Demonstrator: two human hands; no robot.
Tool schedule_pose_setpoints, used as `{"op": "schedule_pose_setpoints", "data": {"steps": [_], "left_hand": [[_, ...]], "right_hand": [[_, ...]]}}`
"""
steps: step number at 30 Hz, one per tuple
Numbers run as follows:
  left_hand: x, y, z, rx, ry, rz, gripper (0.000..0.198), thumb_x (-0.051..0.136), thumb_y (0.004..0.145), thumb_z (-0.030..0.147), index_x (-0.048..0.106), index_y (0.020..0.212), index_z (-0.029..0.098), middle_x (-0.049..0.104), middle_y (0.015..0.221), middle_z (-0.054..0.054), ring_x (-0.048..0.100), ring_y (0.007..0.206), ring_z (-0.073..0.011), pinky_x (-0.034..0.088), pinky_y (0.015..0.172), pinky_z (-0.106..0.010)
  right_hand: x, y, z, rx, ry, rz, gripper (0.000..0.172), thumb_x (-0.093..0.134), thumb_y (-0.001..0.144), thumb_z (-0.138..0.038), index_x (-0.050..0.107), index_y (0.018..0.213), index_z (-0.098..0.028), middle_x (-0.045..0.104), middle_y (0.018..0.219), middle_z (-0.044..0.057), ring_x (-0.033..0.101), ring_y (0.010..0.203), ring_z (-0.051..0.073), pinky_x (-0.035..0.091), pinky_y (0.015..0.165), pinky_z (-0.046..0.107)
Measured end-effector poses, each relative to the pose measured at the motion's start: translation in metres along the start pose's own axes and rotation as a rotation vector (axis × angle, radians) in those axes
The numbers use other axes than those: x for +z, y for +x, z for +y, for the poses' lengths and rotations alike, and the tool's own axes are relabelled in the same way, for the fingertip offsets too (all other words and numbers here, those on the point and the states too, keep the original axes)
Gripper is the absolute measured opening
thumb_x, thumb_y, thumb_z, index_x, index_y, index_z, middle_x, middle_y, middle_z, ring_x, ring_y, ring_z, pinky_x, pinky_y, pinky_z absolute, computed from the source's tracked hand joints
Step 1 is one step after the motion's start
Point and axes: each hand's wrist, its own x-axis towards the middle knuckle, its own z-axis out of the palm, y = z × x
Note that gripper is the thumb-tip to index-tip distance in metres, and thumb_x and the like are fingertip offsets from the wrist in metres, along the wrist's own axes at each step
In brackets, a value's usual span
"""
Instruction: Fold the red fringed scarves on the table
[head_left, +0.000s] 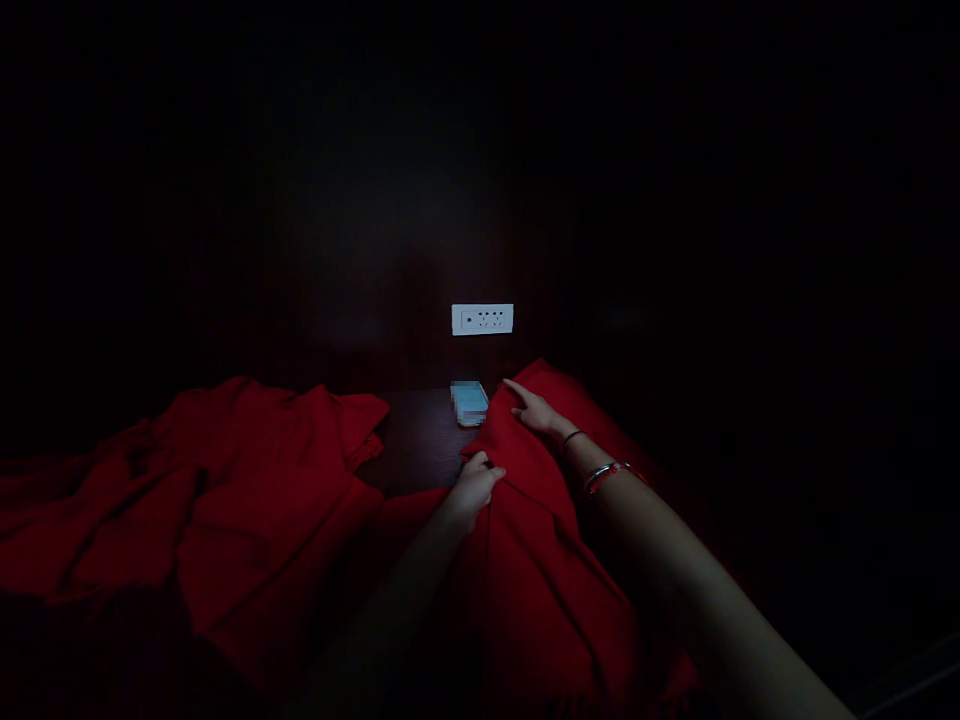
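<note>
A large red cloth (pixel 247 500) lies rumpled across a dark surface in a very dim room. My left hand (pixel 475 485) is closed in a pinch on an edge of the cloth near its middle. My right hand (pixel 534 408) lies on a raised fold of the same cloth farther back, fingers stretched out flat; a dark band and a red and silver bangle sit on that wrist. A small pale blue object (pixel 469 402), blurred, rests just left of my right hand.
A white socket plate (pixel 482 319) is set in the dark wall behind the cloth. A strip of bare dark tabletop (pixel 420 440) shows between the cloth's two heaps. Everything else is too dark to make out.
</note>
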Motion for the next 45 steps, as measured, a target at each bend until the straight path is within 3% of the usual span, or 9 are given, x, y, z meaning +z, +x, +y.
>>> {"op": "schedule_pose_setpoints", "data": {"steps": [7,14,18,22,25,28,32,36,45], "left_hand": [[-0.007,-0.003,0.008,-0.061,0.106,0.044,0.012,0.037,0.069,0.007,0.04,0.067,0.018,0.049,0.062,0.005,0.051,0.055,-0.0047,0.041,0.054,-0.016],[-0.012,-0.018,0.022,-0.107,0.298,-0.197,0.006,0.045,0.069,0.011,0.046,0.074,0.015,0.055,0.063,0.003,0.054,0.056,-0.0072,0.046,0.063,-0.023],[-0.006,-0.032,0.03,-0.081,0.179,-0.354,0.021,0.041,0.066,0.004,0.05,0.083,0.013,0.06,0.077,-0.003,0.057,0.065,-0.01,0.045,0.07,-0.028],[-0.004,-0.036,0.031,-0.09,0.118,-0.545,0.039,0.04,0.06,-0.001,0.052,0.096,0.01,0.058,0.095,-0.01,0.056,0.083,-0.0143,0.043,0.079,-0.03],[-0.006,-0.028,0.024,0.017,0.258,-0.549,0.038,0.038,0.066,0.003,0.053,0.099,0.013,0.051,0.11,-0.01,0.049,0.097,-0.0159,0.042,0.08,-0.03],[-0.006,-0.02,0.016,0.227,0.475,-0.502,0.035,0.038,0.071,0.008,0.055,0.1,0.019,0.041,0.121,-0.005,0.043,0.103,-0.0158,0.041,0.08,-0.028],[-0.003,-0.015,0.012,0.489,0.689,-0.546,0.031,0.043,0.074,0.016,0.055,0.102,0.019,0.05,0.111,-0.005,0.044,0.101,-0.0143,0.033,0.088,-0.028],[-0.006,-0.008,0.006,0.55,0.804,-0.532,0.029,0.04,0.077,0.019,0.056,0.102,0.018,0.056,0.105,-0.003,0.047,0.096,-0.0134,0.035,0.085,-0.026],[-0.015,0.01,0.003,0.803,0.891,-0.129,0.017,0.051,0.072,0.022,0.063,0.082,0.016,0.061,0.084,-0.004,0.054,0.077,-0.013,0.042,0.072,-0.023]], "right_hand": [[-0.008,-0.048,-0.032,-0.152,-0.224,0.225,0.036,0.042,0.076,-0.015,0.046,0.112,-0.013,0.047,0.109,0.011,0.044,0.098,0.016,0.033,0.086,0.027],[-0.036,-0.159,-0.071,-0.074,-0.084,-0.091,0.026,0.04,0.079,-0.03,0.057,0.095,-0.018,0.061,0.09,0.005,0.056,0.08,0.014,0.039,0.068,0.022],[-0.027,-0.192,-0.095,0.071,-0.067,-0.078,0.041,0.042,0.074,-0.047,0.054,0.098,-0.016,0.062,0.083,0.008,0.057,0.071,0.016,0.038,0.059,0.022],[-0.013,-0.192,-0.092,0.245,-0.109,0.045,0.038,0.048,0.073,-0.035,0.048,0.104,-0.014,0.061,0.082,0.009,0.057,0.071,0.017,0.037,0.058,0.023],[-0.011,-0.188,-0.076,0.34,0.006,0.138,0.034,0.043,0.072,-0.018,0.043,0.106,-0.015,0.061,0.073,0.005,0.056,0.067,0.014,0.038,0.058,0.021],[-0.013,-0.189,-0.07,0.358,0.15,0.225,0.035,0.039,0.076,-0.028,0.039,0.109,-0.016,0.059,0.069,0.003,0.056,0.063,0.015,0.038,0.056,0.022],[-0.007,-0.191,-0.085,0.352,0.098,0.229,0.062,0.046,0.071,-0.042,0.024,0.123,-0.014,0.057,0.066,0.003,0.055,0.06,0.018,0.038,0.053,0.024],[0.006,-0.189,-0.086,0.367,0.06,0.268,0.066,0.048,0.067,-0.021,0.02,0.126,-0.015,0.054,0.062,0.001,0.054,0.059,0.016,0.037,0.055,0.024],[-0.022,-0.176,-0.052,0.648,1.252,0.317,0.052,0.04,0.061,-0.007,0.034,0.11,-0.02,0.053,0.06,-0.005,0.051,0.05,0.01,0.043,0.055,0.024]]}}
